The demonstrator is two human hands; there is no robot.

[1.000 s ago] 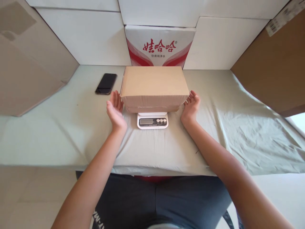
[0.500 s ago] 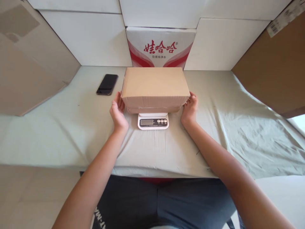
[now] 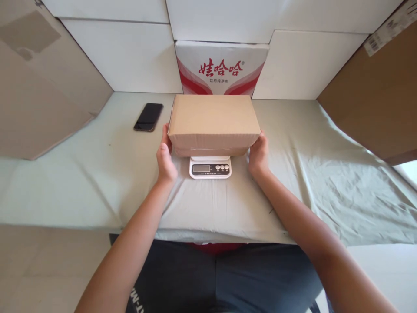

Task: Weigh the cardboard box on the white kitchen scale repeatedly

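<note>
A brown cardboard box (image 3: 215, 115) sits on a white digital kitchen scale (image 3: 210, 173), hiding most of the scale. Only the scale's front shows, with a grey display and round buttons; I cannot read any figure on it. My left hand (image 3: 166, 158) is against the box's left side, thumb toward me and fingers along the cardboard. On the opposite side, my right hand (image 3: 259, 153) presses at the right front corner, its fingertips partly hidden behind the box. The box is held between both hands.
A black smartphone (image 3: 148, 117) lies left of the box on the pale green cloth (image 3: 97, 174). Behind stands a white-and-red carton (image 3: 221, 69) among white panels (image 3: 120, 56). Large cardboard boxes flank the surface at left (image 3: 48, 95) and right (image 3: 374, 100).
Both hands have closed in on the sides of the cardboard box, the left one moving right against it. The box stays on the scale. The whole view has shifted slightly.
</note>
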